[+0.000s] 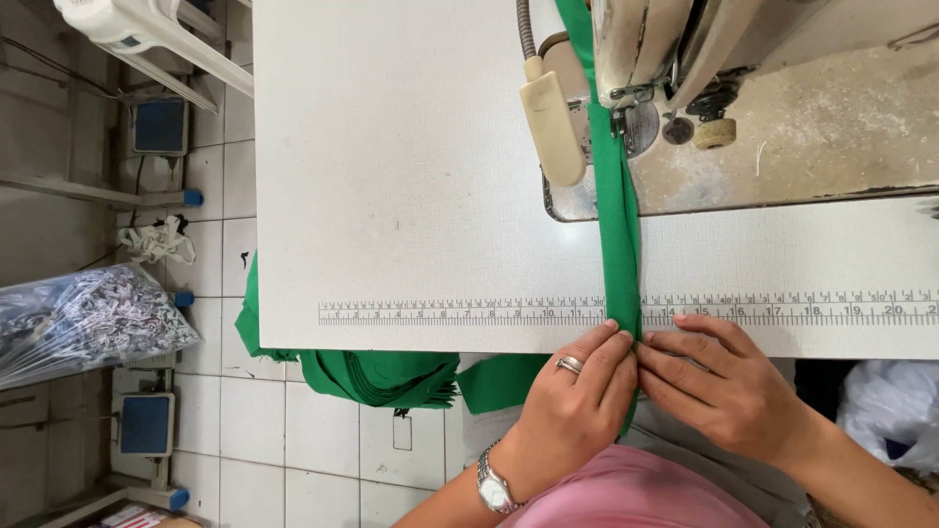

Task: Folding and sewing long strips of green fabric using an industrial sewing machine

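Note:
A long narrow strip of green fabric [618,235] runs from the near table edge up under the presser foot [618,122] of a cream sewing machine [685,39]. My left hand [577,401], with a ring and a wristwatch, pinches the strip's left side at the table edge. My right hand [719,381] pinches its right side, fingertips meeting the left hand's. Both hands hold the folded strip together just below a printed ruler [460,311] on the white table [391,176].
A stack of green fabric pieces [381,376] hangs off the table's near left edge. A cream lamp head [550,127] hangs left of the needle. On the tiled floor sit a clear bag of scraps [83,323] and foot pedals [147,425]. A white bag [885,411] lies lower right.

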